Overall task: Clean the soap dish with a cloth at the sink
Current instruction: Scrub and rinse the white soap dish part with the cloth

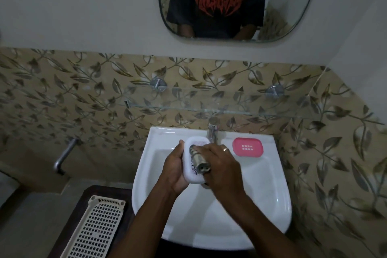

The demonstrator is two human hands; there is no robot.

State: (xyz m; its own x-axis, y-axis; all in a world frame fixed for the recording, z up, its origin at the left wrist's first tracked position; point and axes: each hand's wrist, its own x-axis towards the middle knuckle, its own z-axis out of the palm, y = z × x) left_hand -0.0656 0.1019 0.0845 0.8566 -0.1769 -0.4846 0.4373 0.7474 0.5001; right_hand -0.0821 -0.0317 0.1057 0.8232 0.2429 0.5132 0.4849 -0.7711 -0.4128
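Soap dish [187, 163], the white one, sat in your left hand [174, 167] above the basin of the sink [272, 195], just in front of the tap [213, 130]. You held it tilted with its hollow side up. Your thumb hooked over its far rim, and your fingers wrapped its left edge and underside, so that hand was clamped on the dish.

Your right hand [222, 163] came in from the right. Its fingers were curled round a bunched grey cloth [198, 158], and they held the cloth down inside the dish. The cloth lay lengthwise along the dish, and some dark marks showed on the dish floor near its lower end. A ring [225, 149] was on one finger of that hand.

A pink slotted soap tray [248, 146] rested flat on the sink's back ledge, right of the tap and apart from both hands. A glass shelf [209, 109] ran along the leaf-patterned tiles above the tap. A cream plastic basket [98, 226] lay on the dark surface to the left of the sink.
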